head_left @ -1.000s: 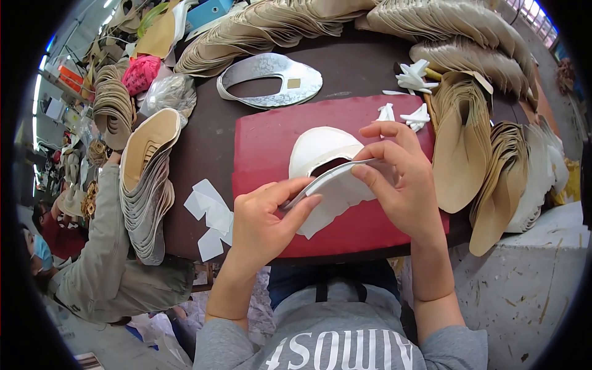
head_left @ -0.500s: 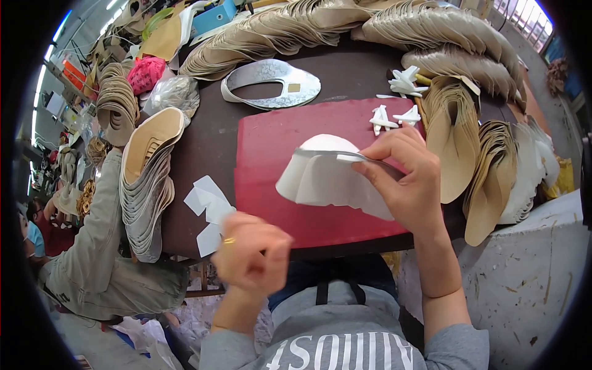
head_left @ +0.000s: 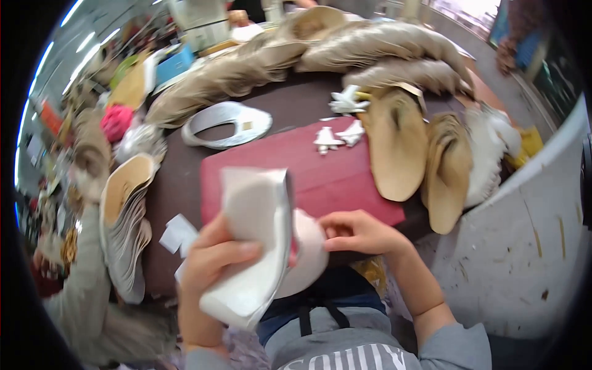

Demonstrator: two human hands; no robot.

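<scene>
A pale off-white shoe upper (head_left: 256,206) with a grey edge is raised in front of me, standing on edge and blurred by motion. My left hand (head_left: 213,256) is closed round its side, thumb lying on the near face. At the rounded, pinkish-white end of the piece, my right hand (head_left: 361,233) has its fingers curled against the rim. Beneath lies a red mat (head_left: 345,163). Small white strips (head_left: 328,139) lie in little heaps on the mat's far part. Another whitish upper (head_left: 256,123), a ring with a wide opening, rests beyond the mat.
Stacked tan sole-shaped pieces (head_left: 398,154) stand at the right. More nested uppers (head_left: 126,203) are on the left, by another person's sleeve (head_left: 83,265). Long rows of beige pieces (head_left: 382,46) line the far side. White paper pieces (head_left: 179,234) lie left of the mat.
The upper has come off the mat toward me and turned on edge. My left hand, formerly away from it, now grips it. My right hand has shifted left and lower. The view has swung right.
</scene>
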